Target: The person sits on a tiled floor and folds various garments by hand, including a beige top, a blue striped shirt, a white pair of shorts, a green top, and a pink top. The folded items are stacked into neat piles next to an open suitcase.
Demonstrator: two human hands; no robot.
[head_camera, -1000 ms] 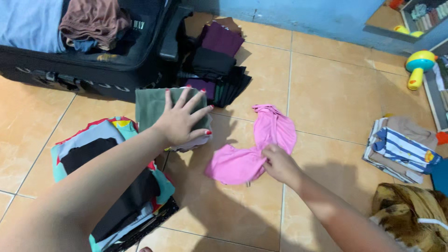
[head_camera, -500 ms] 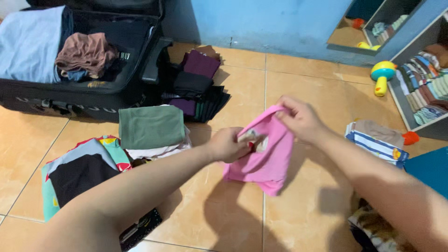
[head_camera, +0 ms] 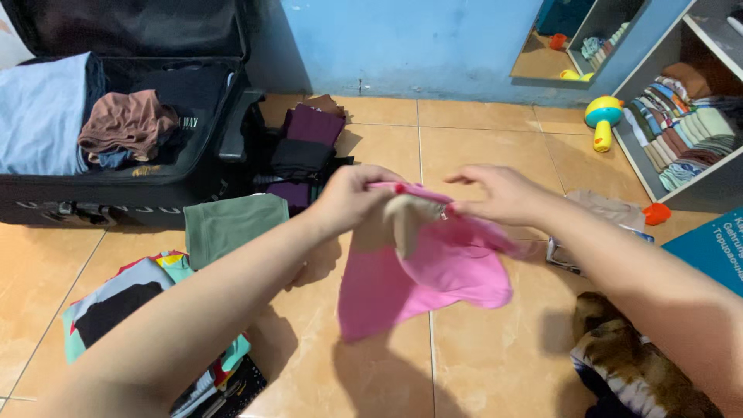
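Note:
A pink garment hangs in the air above the tiled floor, held up by both my hands at its top edge. My left hand grips the left part of that edge, and my right hand pinches it just to the right. A pale lining shows between the two hands. A folded green garment tops a small pile to the left, below my left forearm.
An open black suitcase with folded clothes lies at the back left. Dark folded clothes sit beside it. A colourful stack lies front left, a shelf of clothes stands right, with a toy and a brown patterned cloth.
My left hand left the green pile and joined the right on the pink garment. Both hands lifted it off the floor and now hold it spread higher.

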